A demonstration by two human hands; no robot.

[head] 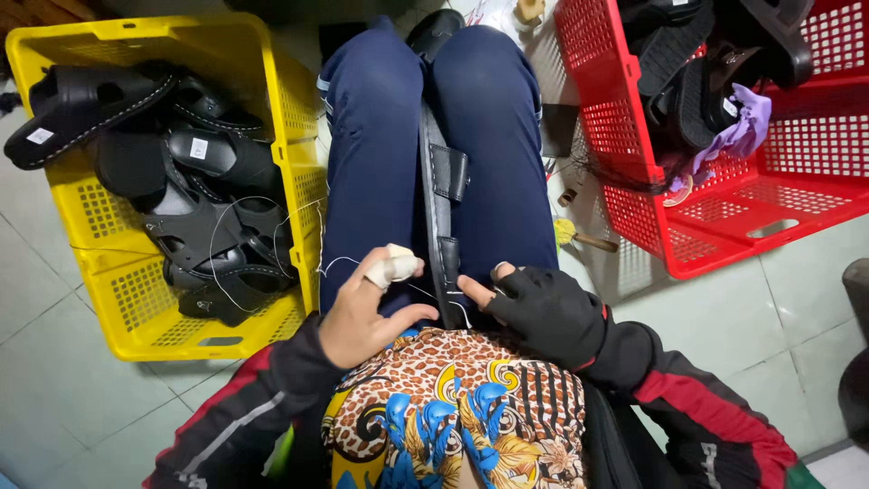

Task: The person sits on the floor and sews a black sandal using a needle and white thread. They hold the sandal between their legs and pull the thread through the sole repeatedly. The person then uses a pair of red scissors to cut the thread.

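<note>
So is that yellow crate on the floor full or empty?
Partly full: the yellow crate holds a pile of black sandals, one overhanging its rim.
</note>
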